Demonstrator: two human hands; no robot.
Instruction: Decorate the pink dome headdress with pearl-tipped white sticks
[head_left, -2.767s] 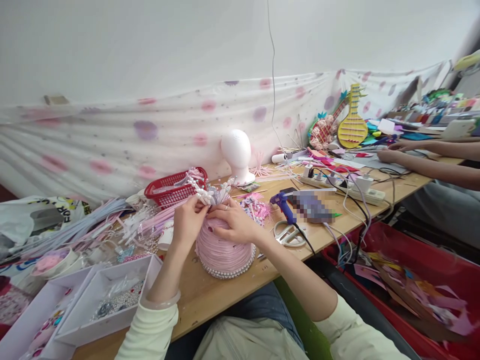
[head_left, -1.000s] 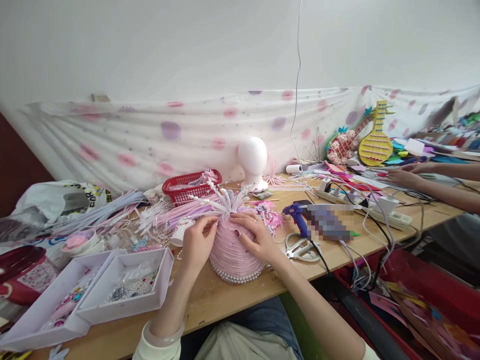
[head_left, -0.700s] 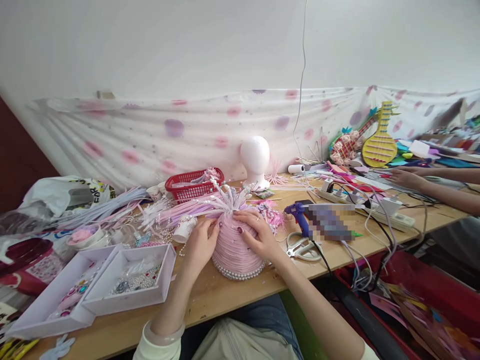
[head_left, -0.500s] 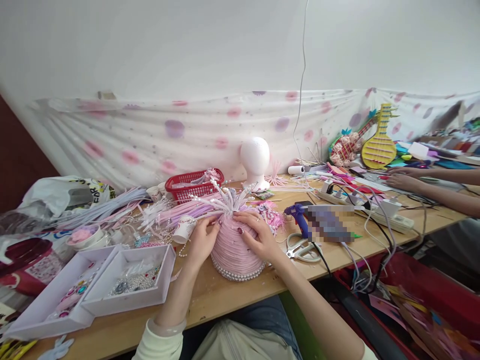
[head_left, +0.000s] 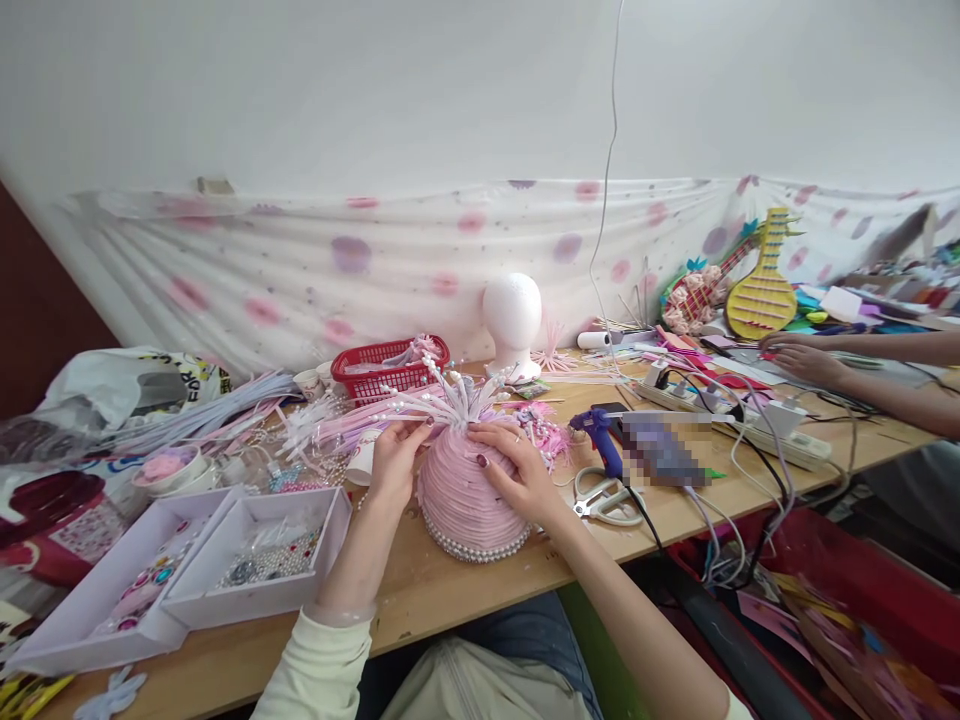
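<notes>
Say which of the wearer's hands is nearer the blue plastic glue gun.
Right: the right hand lies on the ribbed pink dome, left of the glue gun; the left hand is farther left.

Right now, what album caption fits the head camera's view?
Right hand on a pink bead-rimmed dome, left hand beside its top, white head form behind.

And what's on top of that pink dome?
A spray of pale stems, some with pearly beads, fans out from the top of the pink dome. The right hand rests on the dome's upper side, covering the surface beneath; the stems' lower ends can't be seen.
</notes>
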